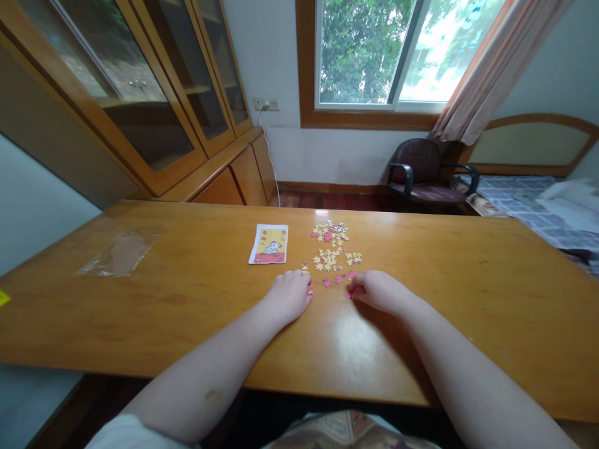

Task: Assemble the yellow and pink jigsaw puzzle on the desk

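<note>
Left hand, right hand flank small pink knobbed jigsaw pieces on brown wooden table; cannot tell if grips grasp any.

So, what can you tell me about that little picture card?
The picture card lies flat, picture side up, on the wooden table, left of the puzzle pieces. It looks like paper or thin card: white edging, yellow upper part, pink bottom, and a whitish cartoon figure too small to make out. Only the table touches it; the left hand is nearby.
</note>
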Demonstrator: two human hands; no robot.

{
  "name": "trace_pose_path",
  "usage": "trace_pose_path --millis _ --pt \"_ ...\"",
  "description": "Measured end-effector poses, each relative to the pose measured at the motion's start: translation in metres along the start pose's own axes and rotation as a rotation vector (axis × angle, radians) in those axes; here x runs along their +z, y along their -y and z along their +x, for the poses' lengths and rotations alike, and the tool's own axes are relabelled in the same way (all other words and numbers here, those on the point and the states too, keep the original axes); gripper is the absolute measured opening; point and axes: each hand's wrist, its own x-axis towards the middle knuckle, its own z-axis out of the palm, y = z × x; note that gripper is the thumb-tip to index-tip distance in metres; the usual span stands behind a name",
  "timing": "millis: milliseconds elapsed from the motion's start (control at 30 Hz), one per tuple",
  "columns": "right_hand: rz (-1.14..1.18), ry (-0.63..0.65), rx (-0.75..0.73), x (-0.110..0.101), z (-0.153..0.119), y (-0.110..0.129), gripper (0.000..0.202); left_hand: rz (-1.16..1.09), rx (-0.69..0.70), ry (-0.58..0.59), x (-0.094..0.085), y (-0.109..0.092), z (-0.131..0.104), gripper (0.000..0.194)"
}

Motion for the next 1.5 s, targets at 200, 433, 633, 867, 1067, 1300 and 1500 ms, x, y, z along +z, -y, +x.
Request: trace_pose_path --millis 200,433,633,867,1067,1300,1500 --pt "-0.047 -0.088 0.156 -0.012 -0.001 -0.014 0.019 -0.052 -0.001 -0.05 0.001 -0.002 0.001 0.019" --pt "-0.064 -0.071 0.212 -0.012 0.001 -0.021 0.019 -0.16 0.249 -0.167 0.013 -0.005 0.007 0.027" --pt "-0.005 0.032 0.142 -0.008 0.0 -0.01 0.022 -0.18 0.406 -0.161 0.027 -0.005 0.01 0.048" --pt "-0.052 0.003 0.203 -0.007 0.004 -0.02 0.018 -0.228 0.355 -0.228 0.029 -0.001 0.019 0.045" --pt "-0.045 -0.175 0.048 -0.002 0.003 -0.002 0.02 -0.337 0.257 -0.349 0.023 0.007 0.027 0.029" --pt "-0.111 -0.206 0.125 -0.005 0.006 -0.013 0.024 -0.356 0.167 -0.374 0.026 0.013 0.035 0.026" --pt "-0.081 -0.205 0.164 -0.011 0.005 -0.031 0.025 -0.399 0.179 -0.407 0.026 0.018 0.039 0.024"
